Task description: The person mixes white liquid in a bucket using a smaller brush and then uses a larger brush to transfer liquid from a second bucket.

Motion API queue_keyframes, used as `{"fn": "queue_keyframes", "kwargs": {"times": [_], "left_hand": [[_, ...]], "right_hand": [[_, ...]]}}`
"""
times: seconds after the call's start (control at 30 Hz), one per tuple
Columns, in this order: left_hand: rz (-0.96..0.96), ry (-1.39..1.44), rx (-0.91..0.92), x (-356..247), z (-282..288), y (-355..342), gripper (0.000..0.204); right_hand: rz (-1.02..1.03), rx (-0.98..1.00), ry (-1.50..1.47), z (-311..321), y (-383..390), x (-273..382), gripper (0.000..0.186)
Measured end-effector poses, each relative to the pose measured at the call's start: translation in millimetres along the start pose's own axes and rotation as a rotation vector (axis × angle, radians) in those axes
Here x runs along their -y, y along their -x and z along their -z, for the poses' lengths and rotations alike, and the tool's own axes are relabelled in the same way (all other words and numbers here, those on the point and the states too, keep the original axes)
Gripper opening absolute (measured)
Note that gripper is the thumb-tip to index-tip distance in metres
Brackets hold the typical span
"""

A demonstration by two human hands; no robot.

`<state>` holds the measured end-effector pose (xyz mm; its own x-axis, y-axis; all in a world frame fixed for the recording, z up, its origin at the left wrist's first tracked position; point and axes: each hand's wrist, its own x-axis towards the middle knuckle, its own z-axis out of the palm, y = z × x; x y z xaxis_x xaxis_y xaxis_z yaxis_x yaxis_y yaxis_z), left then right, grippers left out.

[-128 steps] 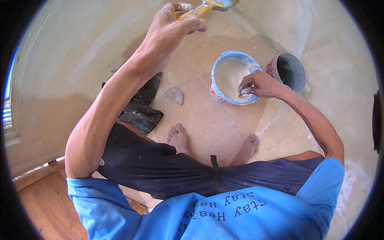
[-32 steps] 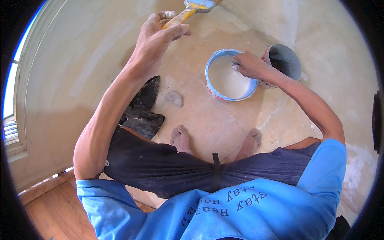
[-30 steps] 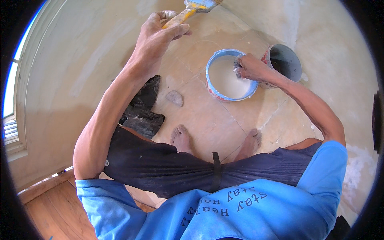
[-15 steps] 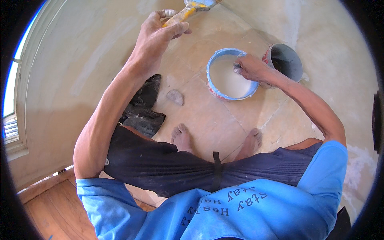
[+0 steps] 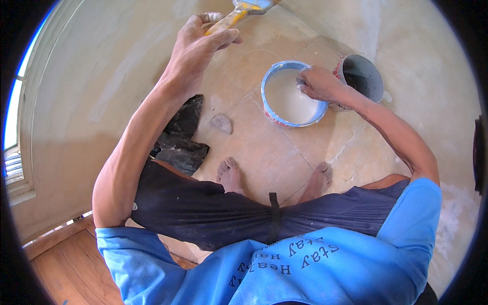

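Observation:
My left hand is raised at the top of the view, its fingers closed round the yellow handle of a paintbrush. The brush's wide, pale-smeared head is cut off by the upper edge. My right hand is over the right side of a blue-rimmed bucket, fingers curled together just above the milky white liquid. Grey-white smears cover those fingertips, and whether they pinch something small cannot be made out.
A second bucket, grey inside, stands just right of the first. A crumpled black plastic bag and a flat greyish piece lie left of my bare feet. Smeared walls surround the tiled floor; a window is at far left.
My right hand has shifted very slightly over the bucket. The left hand keeps its hold on the paintbrush in nearly the same place.

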<state>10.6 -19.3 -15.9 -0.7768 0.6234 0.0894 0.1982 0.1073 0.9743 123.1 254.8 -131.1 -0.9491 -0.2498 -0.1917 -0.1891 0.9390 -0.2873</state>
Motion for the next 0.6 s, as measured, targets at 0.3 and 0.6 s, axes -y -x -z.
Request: {"fn": "queue_keyframes", "kwargs": {"times": [0.3, 0.6], "left_hand": [[-0.013, 0.023, 0.031, 3.0, -2.9, -3.1, 0.047], [-0.008, -0.027, -0.018, 2.7, 0.7, -0.5, 0.048]], "right_hand": [[0.067, -0.182, -0.274, -28.0, -24.0, -11.2, 0.018], [-0.051, 0.035, -0.420, -13.2, -5.1, 5.3, 0.020]]}}
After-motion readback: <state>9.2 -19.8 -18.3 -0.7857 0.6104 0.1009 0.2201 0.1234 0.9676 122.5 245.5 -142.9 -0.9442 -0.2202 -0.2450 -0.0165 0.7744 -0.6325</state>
